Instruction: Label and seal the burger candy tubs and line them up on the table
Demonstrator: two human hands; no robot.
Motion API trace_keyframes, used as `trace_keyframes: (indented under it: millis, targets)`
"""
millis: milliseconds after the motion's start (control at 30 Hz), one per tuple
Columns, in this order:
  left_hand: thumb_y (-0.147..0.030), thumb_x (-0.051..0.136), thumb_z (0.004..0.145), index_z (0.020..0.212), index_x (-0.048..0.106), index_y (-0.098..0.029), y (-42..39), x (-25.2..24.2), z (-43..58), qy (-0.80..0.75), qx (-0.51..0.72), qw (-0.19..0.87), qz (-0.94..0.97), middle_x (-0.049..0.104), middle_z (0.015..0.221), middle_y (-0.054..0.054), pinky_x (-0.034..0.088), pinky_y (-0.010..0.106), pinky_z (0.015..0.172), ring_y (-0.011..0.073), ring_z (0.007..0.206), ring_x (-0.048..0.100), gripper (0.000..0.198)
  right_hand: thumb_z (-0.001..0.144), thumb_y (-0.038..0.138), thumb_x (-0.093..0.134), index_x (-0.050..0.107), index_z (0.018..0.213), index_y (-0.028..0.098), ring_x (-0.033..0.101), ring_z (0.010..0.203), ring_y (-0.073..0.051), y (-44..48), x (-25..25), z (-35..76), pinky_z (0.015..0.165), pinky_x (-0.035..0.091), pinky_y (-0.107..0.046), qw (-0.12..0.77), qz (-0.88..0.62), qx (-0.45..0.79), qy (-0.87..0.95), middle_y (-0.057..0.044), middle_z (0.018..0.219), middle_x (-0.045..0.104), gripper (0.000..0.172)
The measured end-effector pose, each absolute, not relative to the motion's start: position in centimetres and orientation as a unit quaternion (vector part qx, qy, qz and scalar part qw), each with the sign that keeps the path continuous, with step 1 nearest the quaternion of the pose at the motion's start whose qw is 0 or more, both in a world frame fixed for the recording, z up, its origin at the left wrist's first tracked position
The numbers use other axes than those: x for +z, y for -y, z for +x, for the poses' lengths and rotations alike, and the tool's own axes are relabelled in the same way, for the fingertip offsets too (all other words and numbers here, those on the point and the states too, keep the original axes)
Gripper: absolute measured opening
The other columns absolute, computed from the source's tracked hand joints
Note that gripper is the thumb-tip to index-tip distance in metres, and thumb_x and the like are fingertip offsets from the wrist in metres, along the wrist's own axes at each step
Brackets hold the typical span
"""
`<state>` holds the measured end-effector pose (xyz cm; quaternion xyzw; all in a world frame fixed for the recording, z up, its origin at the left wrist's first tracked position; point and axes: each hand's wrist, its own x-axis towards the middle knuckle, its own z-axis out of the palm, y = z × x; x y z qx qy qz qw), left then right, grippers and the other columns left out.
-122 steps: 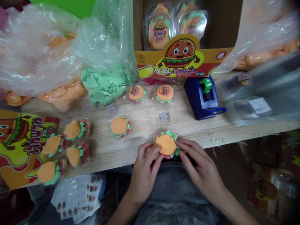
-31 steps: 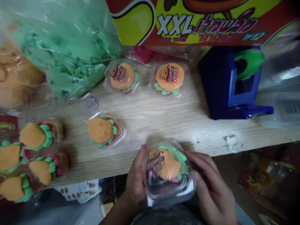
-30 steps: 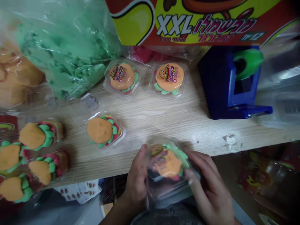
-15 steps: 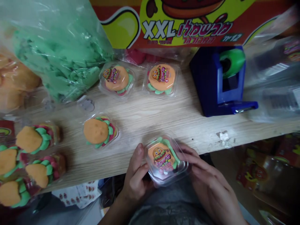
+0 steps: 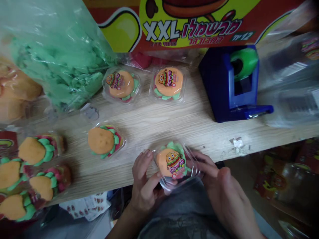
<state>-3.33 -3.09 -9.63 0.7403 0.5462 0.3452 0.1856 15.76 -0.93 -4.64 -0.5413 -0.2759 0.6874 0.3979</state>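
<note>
A clear plastic clamshell box [image 5: 171, 162] with a marshmallow burger inside and a cartoon burger sticker on its lid is held at the table's front edge. My left hand [image 5: 147, 182] grips its left side, fingers along the edge and underneath. On the right side, the fingers of my right hand [image 5: 221, 189] rest against the box, while the thumb is lifted off it. Left of my hands, another boxed marshmallow burger [image 5: 103, 141] shows no sticker. Two stickered burger boxes, one [image 5: 121, 84] on the left and one [image 5: 168, 83] on the right, lie farther back.
A blue tape dispenser [image 5: 229, 86] with green tape stands at back right, beside clear plastic packs [image 5: 289, 106]. A bag of green pieces [image 5: 62, 63] and a printed carton [image 5: 199, 30] are behind. Several filled burger boxes [image 5: 37, 151] crowd the left end.
My right thumb has risen away from the box. The box has turned slightly in my hands, and the view has shifted a little.
</note>
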Motion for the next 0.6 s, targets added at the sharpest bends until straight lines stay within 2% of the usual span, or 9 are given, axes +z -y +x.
trace_keyframes:
  millis: [133,267,367,500,533,600]
  targets:
    - [-0.026,0.075,0.067,0.085,0.056,-0.017,1.7,-8.2,-3.1,-0.524,0.319,0.166,0.773,0.025,0.148,0.009,0.037,0.043,0.103,0.0272,0.128,0.037,0.028,0.086,0.030,0.056,0.071,0.092,0.033,0.047,0.120,-0.019,0.5,-4.7,15.6,0.103,0.036,-0.036,0.372,-0.582,0.676,0.257,0.000,0.115,0.061,0.017]
    - [-0.035,0.072,0.069,0.086,0.055,-0.018,1.1,-7.9,-3.4,-0.497,0.303,0.208,0.786,0.027,0.148,0.009,0.040,0.044,0.101,0.0283,0.130,0.035,0.029,0.081,0.024,0.063,0.070,0.087,0.034,0.055,0.109,-0.014,0.7,-5.3,15.6,0.095,0.043,-0.025,0.393,-0.593,0.661,0.239,0.004,0.107,0.066,0.014]
    - [-0.033,0.073,0.069,0.098,0.053,-0.019,1.4,-8.5,-3.5,-0.498,0.338,0.255,0.757,0.028,0.146,0.011,0.040,0.045,0.101,0.0282,0.130,0.034,0.038,0.078,0.023,0.066,0.071,0.080,0.031,0.057,0.103,-0.014,0.7,-5.6,15.5,0.089,0.046,-0.024,0.394,-0.607,0.645,0.244,0.003,0.102,0.067,0.010]
    - [-0.031,0.076,0.066,0.130,0.034,-0.023,2.6,-9.0,-3.2,-0.548,0.424,0.270,0.669,0.033,0.142,0.014,0.039,0.047,0.101,0.0278,0.129,0.036,0.077,0.077,0.023,0.066,0.071,0.078,0.030,0.057,0.101,-0.015,0.4,-5.6,15.2,0.088,0.047,-0.026,0.401,-0.612,0.634,0.252,0.001,0.098,0.066,0.009]
    - [-0.033,0.075,0.067,0.132,0.031,-0.024,2.9,-8.9,-3.1,-0.576,0.421,0.272,0.645,0.033,0.140,0.014,0.039,0.048,0.100,0.0283,0.128,0.037,0.079,0.077,0.023,0.066,0.071,0.077,0.030,0.057,0.100,-0.015,0.3,-5.5,15.1,0.088,0.047,-0.027,0.400,-0.610,0.637,0.251,0.001,0.096,0.066,0.009]
    - [-0.036,0.070,0.072,0.131,0.035,-0.023,3.4,-8.5,-2.8,-0.630,0.367,0.278,0.625,0.034,0.138,0.015,0.041,0.046,0.098,0.0283,0.127,0.038,0.070,0.077,0.024,0.066,0.071,0.076,0.031,0.057,0.099,-0.014,0.2,-5.4,15.1,0.089,0.046,-0.026,0.392,-0.610,0.643,0.247,0.002,0.093,0.065,0.008]
